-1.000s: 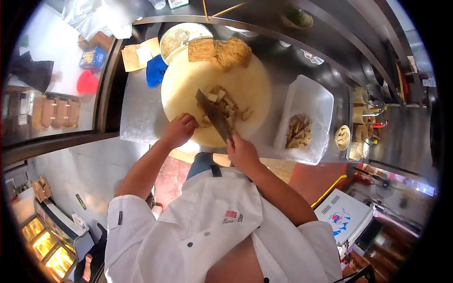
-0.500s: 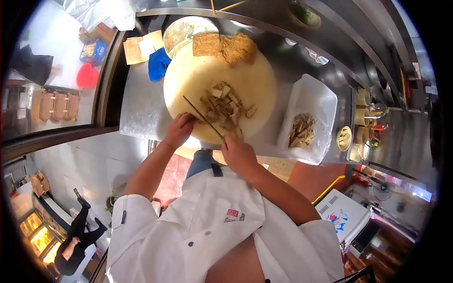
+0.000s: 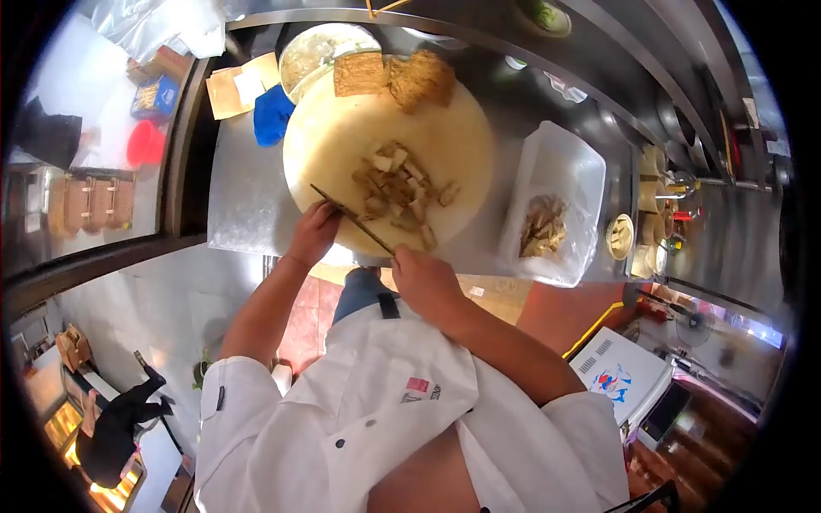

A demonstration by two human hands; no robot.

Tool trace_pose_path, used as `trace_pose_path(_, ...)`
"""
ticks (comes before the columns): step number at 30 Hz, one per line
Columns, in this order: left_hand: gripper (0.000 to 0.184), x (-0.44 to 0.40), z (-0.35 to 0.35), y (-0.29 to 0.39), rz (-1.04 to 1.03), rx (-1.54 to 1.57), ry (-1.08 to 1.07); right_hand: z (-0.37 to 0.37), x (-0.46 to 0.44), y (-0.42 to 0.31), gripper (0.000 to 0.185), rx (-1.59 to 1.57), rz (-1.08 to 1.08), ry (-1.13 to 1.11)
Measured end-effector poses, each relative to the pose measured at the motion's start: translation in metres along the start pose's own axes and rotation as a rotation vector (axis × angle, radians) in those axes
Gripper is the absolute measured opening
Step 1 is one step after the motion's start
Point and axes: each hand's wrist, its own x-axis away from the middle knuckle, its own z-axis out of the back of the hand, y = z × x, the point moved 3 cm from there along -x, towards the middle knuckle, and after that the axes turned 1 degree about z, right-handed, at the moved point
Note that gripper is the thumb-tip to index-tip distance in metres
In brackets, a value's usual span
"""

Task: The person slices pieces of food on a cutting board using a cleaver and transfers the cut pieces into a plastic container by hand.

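My right hand point(image 3: 426, 280) grips a cleaver point(image 3: 363, 229), seen nearly edge-on as a thin dark line slanting across the near left part of a round cutting board point(image 3: 466, 184). At the near left rim of the board is my left hand point(image 3: 315, 232). Its fingers are bent and pressed together beside the blade, over a small dark bit I cannot make out. Beyond the cleaver, cut brownish strips point(image 3: 395, 190) lie in a loose pile. Two browned, wrinkled slabs, a squarish one point(image 3: 359, 74) and a rounder one point(image 3: 421, 81), rest on the far side of the board.
A white plastic tub point(image 3: 560, 158) with similar strips stands right of the board. Behind the board is a bowl point(image 3: 329, 44) of pale food, with a blue cloth point(image 3: 272, 115) to its left. A small bowl point(image 3: 620, 236) sits farther right. A person in black point(image 3: 120, 423) is at lower left.
The cleaver and both hands have shifted left and slightly nearer to me across the board. The view has moved a little. The person at lower left has changed posture.
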Motion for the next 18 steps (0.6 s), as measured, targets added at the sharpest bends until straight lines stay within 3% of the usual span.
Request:
trace_pose_path(11,0.011,-0.008,0.006,0.01,-0.026,-0.029,0.084,-0.017,-0.016,0.005,0.016,0.044,-0.051,-0.12)
trace_pose_path(18,0.011,-0.01,0.007,0.013,-0.049,-0.052,0.077,-0.031,-0.041,-0.002,0.015,0.054,0.005,-0.03)
